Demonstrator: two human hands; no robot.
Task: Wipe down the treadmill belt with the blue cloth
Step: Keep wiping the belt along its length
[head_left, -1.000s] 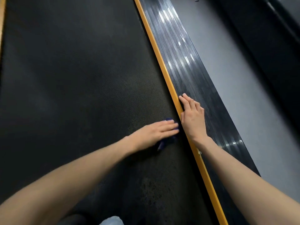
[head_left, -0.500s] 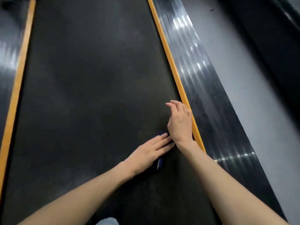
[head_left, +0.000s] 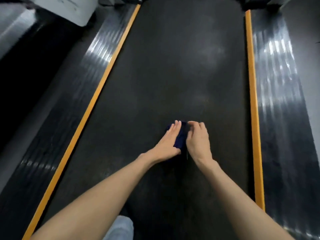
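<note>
The black treadmill belt (head_left: 173, 66) runs away from me between two orange strips. A dark blue cloth (head_left: 181, 137) lies on the belt near its middle, mostly covered by my hands. My left hand (head_left: 168, 142) lies flat on the cloth's left part with straight fingers. My right hand (head_left: 198, 139) sits on the cloth's right edge, fingers bent at the tips; whether they pinch the cloth is hidden.
Ribbed shiny black side rails flank the belt: left rail (head_left: 72, 94), right rail (head_left: 280, 94). Orange strips edge the belt at left (head_left: 97, 94) and right (head_left: 252, 94). A white housing (head_left: 76, 9) sits at the far left. My knee in jeans (head_left: 119, 229) shows at the bottom.
My right hand left the right side rail and came onto the cloth beside my left hand. Both hands and the cloth now sit near the belt's middle; the view swung left.
</note>
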